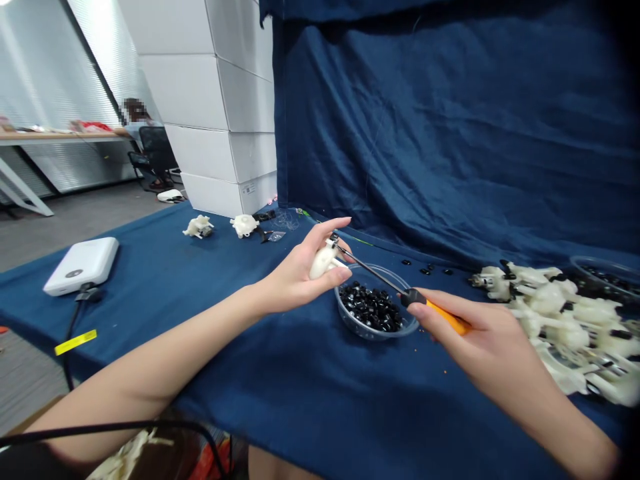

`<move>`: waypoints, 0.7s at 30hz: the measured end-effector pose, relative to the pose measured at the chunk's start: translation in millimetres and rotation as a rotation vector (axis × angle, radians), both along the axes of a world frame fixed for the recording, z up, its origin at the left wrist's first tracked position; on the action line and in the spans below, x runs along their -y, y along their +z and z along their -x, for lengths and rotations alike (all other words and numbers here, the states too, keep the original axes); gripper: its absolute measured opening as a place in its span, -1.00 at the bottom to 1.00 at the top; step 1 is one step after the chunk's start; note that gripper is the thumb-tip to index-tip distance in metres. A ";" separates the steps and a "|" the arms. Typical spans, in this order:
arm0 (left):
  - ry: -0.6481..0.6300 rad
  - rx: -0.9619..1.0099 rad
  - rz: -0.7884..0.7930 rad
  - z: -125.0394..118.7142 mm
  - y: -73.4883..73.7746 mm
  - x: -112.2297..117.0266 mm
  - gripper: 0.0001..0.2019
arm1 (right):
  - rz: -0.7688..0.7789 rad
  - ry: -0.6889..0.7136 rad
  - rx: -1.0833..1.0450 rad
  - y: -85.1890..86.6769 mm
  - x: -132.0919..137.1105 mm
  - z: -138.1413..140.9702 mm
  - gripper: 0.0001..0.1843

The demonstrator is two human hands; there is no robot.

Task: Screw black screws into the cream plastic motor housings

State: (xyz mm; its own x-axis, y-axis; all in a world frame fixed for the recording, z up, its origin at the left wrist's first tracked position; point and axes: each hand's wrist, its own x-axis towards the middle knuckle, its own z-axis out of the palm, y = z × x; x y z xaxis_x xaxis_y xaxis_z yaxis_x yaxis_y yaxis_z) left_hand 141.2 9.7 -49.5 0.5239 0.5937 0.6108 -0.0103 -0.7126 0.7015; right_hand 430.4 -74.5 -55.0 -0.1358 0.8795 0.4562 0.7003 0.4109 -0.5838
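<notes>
My left hand point(300, 275) holds a small white plastic part point(321, 263) in its fingers, above the rim of a clear plastic bowl point(376, 327). The bowl is full of small black pieces point(371, 307). My right hand point(467, 337) grips an orange-handled screwdriver point(443, 313) with a black collar. Its thin metal shaft point(370, 269) crosses over the bowl, and its tip reaches the top of the white part. Both hands are over a dark blue cloth point(320, 400) covering the table.
A heap of white plastic assemblies point(560, 327) lies at the right, near a second bowl point(605, 275). Two white parts point(198, 227) rest farther back beside a white power bank point(81, 265) and its cable. A seated person point(143, 137) is beyond the stacked white boxes point(210, 100).
</notes>
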 end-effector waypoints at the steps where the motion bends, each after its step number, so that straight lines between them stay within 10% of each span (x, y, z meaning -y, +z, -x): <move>1: -0.006 0.003 0.026 -0.2 1.5 1.6 -0.30 | -0.143 -0.020 0.060 -3.2 0.3 -1.2 -0.54; 5: -0.011 -0.010 0.215 -2.2 10.6 11.3 -0.31 | -0.525 -0.080 0.393 -6.8 2.6 -8.4 -0.68; 9: -0.002 -0.020 0.344 -3.6 18.4 17.6 -0.33 | -0.748 -0.187 0.631 -3.3 7.2 -12.6 -0.42; 21: 0.020 -0.033 0.892 0.6 42.4 22.4 -0.54 | -0.886 -0.160 0.659 -12.7 4.7 -2.7 -0.26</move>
State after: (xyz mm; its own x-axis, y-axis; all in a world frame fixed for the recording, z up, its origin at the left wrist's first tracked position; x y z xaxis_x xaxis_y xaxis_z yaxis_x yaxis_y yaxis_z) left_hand 140.6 -12.7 -7.1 0.5172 0.8502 -0.0980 0.0268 0.0983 0.9948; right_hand 433.1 -79.2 -67.8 -0.4965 0.3080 0.8116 0.8472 0.3757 0.3757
